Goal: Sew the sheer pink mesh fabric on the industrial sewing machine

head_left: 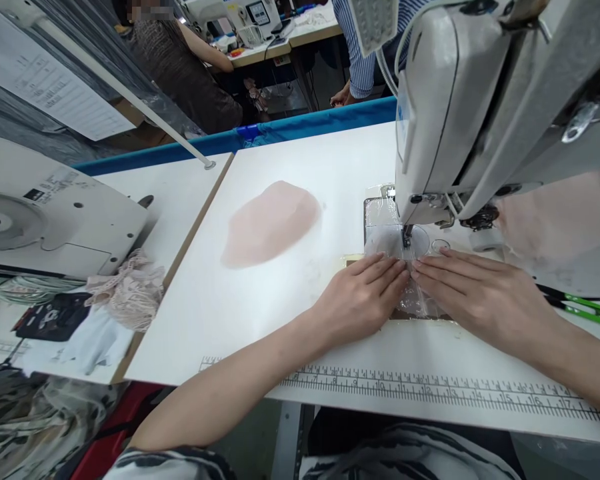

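My left hand [363,297] lies flat on the bed of a white sewing machine [445,113], fingers stretched out and pointing at the presser foot [407,235]. From the other side my right hand [480,293] rests flat too, its fingertips almost meeting the left ones just in front of the foot. Clear plastic film [420,303] covers the machine bed beneath them. A pale, sheer patch shows beside the foot; whether it is cloth cannot be made out. Left of the hands, a pink cut fabric piece [275,223] lies on the white table [260,320].
More pink fabric [560,213] lies right of the needle, near green-handled scissors [590,310]. A ruler strip [405,383] runs along the front edge. Another machine [55,207] and bundled cloth [130,290] stand left. Two people [180,73] sit beyond the blue cloth edge [320,123].
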A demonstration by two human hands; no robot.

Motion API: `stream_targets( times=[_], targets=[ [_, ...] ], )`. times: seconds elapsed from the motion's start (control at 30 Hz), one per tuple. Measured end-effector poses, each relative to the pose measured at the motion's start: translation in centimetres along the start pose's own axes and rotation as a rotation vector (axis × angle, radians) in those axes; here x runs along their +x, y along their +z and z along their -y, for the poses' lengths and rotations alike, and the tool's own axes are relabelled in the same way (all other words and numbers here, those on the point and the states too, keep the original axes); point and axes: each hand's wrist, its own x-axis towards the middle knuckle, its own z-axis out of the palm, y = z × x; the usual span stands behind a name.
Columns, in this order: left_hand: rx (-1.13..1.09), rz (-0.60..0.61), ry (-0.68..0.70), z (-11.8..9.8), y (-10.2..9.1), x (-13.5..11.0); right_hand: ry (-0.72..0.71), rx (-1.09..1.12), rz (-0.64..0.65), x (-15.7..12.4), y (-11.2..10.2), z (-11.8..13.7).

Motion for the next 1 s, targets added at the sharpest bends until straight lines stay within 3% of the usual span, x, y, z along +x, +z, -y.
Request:
stream_targets(
  times=[0.23,0.5,0.73,1.0],
  targets=[
    [0.036,0.02,-0.013,0.7,0.2,0.3,0.001,-0.039,0.004,0.0,0.1,0.1],
    [0.064,-0.011,-0.01,-0.2,0.0,-0.1,-0.024,-0.06,-0.025,0.0,0.1,0.3],
    [0.089,-0.014,-0.046,0.6,0.5,0.6,0.053,-0.047,-0.016,0.4,0.6,-0.1],
    [0.087,-0.008,-0.132,-1.0,-0.5,0.2,0.107,-0.012,-0.062,0.4,0.1,0.9]
  ],
)
